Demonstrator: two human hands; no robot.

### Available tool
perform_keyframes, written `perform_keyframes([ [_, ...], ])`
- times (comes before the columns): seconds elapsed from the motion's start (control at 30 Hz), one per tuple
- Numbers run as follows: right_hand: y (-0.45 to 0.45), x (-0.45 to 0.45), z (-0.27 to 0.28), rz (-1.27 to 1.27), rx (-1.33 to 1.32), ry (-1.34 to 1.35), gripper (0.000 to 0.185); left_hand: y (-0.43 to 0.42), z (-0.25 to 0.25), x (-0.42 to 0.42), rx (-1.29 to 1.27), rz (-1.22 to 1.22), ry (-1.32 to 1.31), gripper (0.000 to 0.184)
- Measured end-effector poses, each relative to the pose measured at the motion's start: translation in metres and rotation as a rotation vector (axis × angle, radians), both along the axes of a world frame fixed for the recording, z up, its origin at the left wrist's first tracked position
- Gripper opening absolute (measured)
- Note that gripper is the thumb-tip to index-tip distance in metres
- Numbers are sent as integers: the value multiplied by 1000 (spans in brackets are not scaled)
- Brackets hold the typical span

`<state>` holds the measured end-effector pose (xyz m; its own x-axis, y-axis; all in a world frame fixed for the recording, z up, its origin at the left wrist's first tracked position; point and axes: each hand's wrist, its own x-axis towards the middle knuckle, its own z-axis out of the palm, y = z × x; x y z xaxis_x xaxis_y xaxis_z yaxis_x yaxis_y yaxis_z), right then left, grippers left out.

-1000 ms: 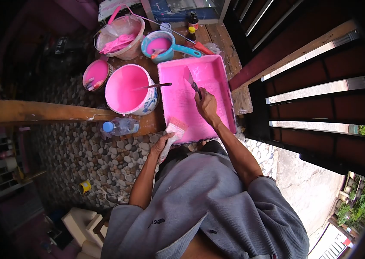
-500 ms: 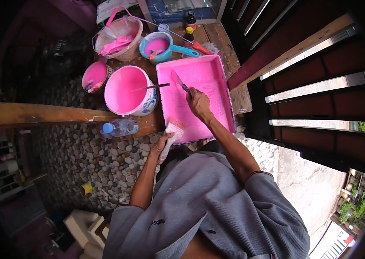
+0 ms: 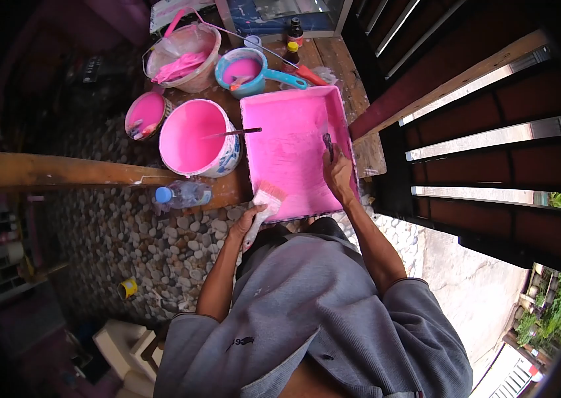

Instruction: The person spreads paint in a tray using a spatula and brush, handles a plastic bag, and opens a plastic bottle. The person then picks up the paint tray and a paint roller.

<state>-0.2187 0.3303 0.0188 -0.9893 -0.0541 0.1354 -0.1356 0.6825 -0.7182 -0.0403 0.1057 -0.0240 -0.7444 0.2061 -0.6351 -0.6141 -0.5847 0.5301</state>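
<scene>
A pink-coated paint tray [image 3: 290,159] lies on the wooden bench. My right hand [image 3: 338,171] grips the dark handle of a scraper [image 3: 327,147] over the right part of the tray; its blade is hard to make out against the pink. My left hand [image 3: 247,220] is closed round a paint-covered brush [image 3: 264,209], whose pink bristles are over the tray's lower left corner. Left of the tray stands a white bucket [image 3: 193,138] with pink paint inside and a thin dark-handled stick [image 3: 244,132] across its rim.
Behind the tray are a blue dipper [image 3: 250,83], a clear bucket [image 3: 195,78] holding a pink cloth-like thing, and two small bottles [image 3: 295,33]. A small paint pot [image 3: 146,114] and a plastic bottle [image 3: 187,194] are at left. A slatted dark fence [image 3: 479,162] runs along the right.
My right hand has moved the scraper from the tray's upper middle, first leftward, then across to the right side. My left hand and the brush have stayed nearly still.
</scene>
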Motion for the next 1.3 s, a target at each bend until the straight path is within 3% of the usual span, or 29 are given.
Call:
perform_keyframes([
  [0.13, 1, 0, 5, 164, -140, 202, 27, -1, -6, 2, 59, 3, -50, 43],
  [0.2, 0, 2, 15, 2, -144, 47, 26, -1, -5, 1, 64, 6, -34, 43],
  [0.3, 0, -5, 0, -102, 2, 168, 25, -1, -4, 2, 29, 12, -45, 43],
  [0.4, 1, -4, 8, 72, -159, -11, 28, -1, -1, 1, 25, 8, -55, 44],
  [0.53, -1, -4, 2, 81, -201, 31, 29, 1, 2, 0, 28, 5, -50, 43],
  [0.63, -5, -3, -3, -65, -68, 169, 27, -1, -1, 2, 26, 0, -57, 45],
  [0.83, -40, 12, -12, 30, -202, 30, 26, 2, 14, -1, -1, -1, -77, 49],
  [0.9, -53, 15, -1, 126, -271, -150, 26, 1, 13, 0, -9, -1, -94, 50],
  [1.0, -65, 16, 13, 183, -353, -143, 26, -2, 8, 0, 23, -41, -63, 48],
  [1.23, -69, 13, 2, 253, -235, -2, 24, 3, 19, -2, 0, -1, -90, 44],
  [1.3, -68, 12, 13, 128, -167, -75, 19, 2, 20, -2, -1, 4, -102, 44],
])
